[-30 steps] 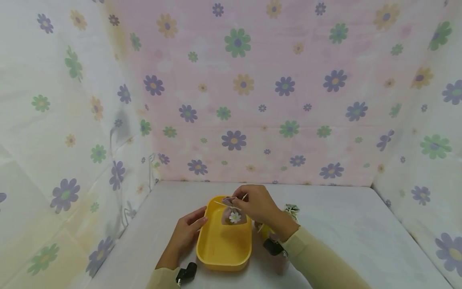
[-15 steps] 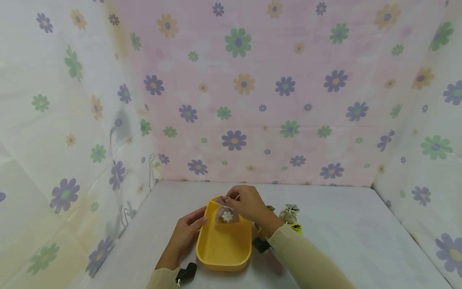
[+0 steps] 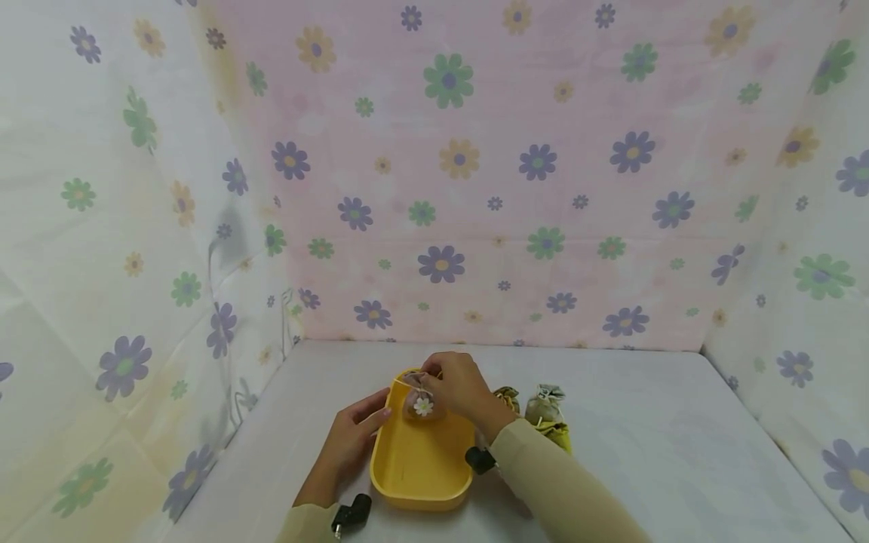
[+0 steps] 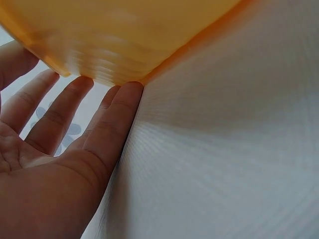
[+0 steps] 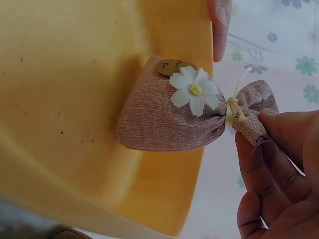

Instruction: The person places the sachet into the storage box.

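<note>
- At the far end of the yellow tray (image 3: 421,471) is a mauve drawstring sachet (image 5: 162,119), a white flower (image 5: 194,90) on its front; whether its base touches the tray's bottom is unclear.
- The right hand (image 3: 456,383) pinches its gathered top, above the cream cord (image 5: 232,110).
- Fingers nearly straight, the left hand (image 3: 353,430) touches the tray's left side.
- Right of the tray, partly hidden, sit a grey-green pouch (image 3: 545,407), a yellow pouch (image 3: 557,434) and a dark-topped pouch (image 3: 507,397) on the white table (image 3: 665,452).
</note>
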### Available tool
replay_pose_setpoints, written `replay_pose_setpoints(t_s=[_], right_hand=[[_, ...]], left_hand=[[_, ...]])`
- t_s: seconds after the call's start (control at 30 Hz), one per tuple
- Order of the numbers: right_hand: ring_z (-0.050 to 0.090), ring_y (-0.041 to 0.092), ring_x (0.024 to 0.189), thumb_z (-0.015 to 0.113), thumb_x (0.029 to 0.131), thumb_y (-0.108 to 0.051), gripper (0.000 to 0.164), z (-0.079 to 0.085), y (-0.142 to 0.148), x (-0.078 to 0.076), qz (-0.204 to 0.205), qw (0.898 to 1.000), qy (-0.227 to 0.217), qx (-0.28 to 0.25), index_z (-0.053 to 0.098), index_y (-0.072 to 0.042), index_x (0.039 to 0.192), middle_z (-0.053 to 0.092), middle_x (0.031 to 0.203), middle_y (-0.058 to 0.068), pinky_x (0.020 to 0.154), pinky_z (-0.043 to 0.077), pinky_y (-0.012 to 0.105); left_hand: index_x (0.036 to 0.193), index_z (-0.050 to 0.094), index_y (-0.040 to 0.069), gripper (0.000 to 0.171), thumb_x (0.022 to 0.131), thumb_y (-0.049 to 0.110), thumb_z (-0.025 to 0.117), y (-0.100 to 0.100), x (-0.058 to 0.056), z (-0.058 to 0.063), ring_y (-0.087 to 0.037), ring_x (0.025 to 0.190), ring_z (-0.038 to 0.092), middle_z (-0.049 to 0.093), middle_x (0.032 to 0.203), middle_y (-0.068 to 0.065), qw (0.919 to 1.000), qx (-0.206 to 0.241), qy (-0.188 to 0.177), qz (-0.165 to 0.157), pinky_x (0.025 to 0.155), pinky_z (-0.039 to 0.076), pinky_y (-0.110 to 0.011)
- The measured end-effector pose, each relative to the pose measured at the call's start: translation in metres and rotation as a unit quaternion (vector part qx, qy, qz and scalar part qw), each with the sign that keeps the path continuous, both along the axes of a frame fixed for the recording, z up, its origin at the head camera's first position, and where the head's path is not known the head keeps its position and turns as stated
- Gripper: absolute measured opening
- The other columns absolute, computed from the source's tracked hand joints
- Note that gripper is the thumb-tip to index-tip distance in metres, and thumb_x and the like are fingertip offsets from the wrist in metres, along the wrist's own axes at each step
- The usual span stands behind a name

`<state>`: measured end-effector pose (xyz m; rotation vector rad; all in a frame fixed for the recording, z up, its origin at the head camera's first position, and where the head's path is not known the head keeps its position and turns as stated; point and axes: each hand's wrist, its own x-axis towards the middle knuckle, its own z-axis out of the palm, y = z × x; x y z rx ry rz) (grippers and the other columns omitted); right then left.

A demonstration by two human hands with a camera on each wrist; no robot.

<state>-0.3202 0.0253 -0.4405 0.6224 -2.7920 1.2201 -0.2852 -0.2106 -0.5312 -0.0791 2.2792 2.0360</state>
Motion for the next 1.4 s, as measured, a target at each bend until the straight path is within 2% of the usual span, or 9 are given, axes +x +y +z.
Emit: replay_pose_setpoints(t_s=[0.27,0.53,0.8,1.13,1.4], right_hand=[[0.065,0.008,0.085,0.071,0.1,-0.024,0.012,-0.001,-0.002,-0.003,-0.006,1.0,0.014,0.01,0.077,-0.017,0.106,0.071,0.094,-0.009,0.078,0.062,0.027],[0.066,0.009,0.088,0.071,0.1,-0.026,0.013,-0.002,-0.002,-0.006,-0.002,1.0,-0.003,0.026,0.077,-0.018,0.108,0.072,0.097,-0.008,0.081,0.063,0.029],[0.066,0.01,0.091,0.073,0.098,-0.029,0.017,0.002,0.0,-0.002,-0.012,0.999,-0.008,0.036,0.076,-0.019,0.112,0.072,0.1,-0.008,0.085,0.063,0.032],[0.068,0.012,0.091,0.071,0.099,-0.027,0.018,0.011,0.009,0.005,-0.002,0.999,0.029,0.036,0.076,-0.015,0.112,0.071,0.098,-0.007,0.084,0.063,0.033],[0.066,0.007,0.086,0.071,0.099,-0.026,0.014,0.021,0.033,0.009,0.015,0.998,0.045,0.046,0.077,-0.017,0.108,0.071,0.095,-0.01,0.075,0.06,0.026]], left_hand=[[0.144,0.062,0.027,0.05,0.096,0.034,0.073,0.001,-0.002,-0.001,-0.028,0.14,0.056,0.056,0.154,-0.003,0.9999,-0.012,0.005,0.006,0.104,0.056,-0.042],[0.145,0.062,0.026,0.05,0.097,0.033,0.073,0.002,-0.003,-0.002,-0.029,0.14,0.055,0.056,0.154,-0.004,0.9999,-0.008,0.002,0.007,0.104,0.056,-0.042],[0.145,0.061,0.025,0.049,0.097,0.031,0.072,0.002,-0.004,-0.003,-0.029,0.14,0.055,0.055,0.155,-0.004,1.0,-0.003,0.001,0.005,0.104,0.056,-0.042],[0.144,0.062,0.026,0.05,0.096,0.033,0.074,0.003,-0.002,-0.003,-0.028,0.141,0.055,0.056,0.154,-0.004,0.9999,-0.006,-0.008,0.014,0.105,0.055,-0.042],[0.144,0.062,0.027,0.049,0.096,0.035,0.074,0.002,-0.002,-0.002,-0.027,0.14,0.055,0.056,0.153,-0.002,0.9999,-0.006,-0.01,0.012,0.104,0.056,-0.041]])
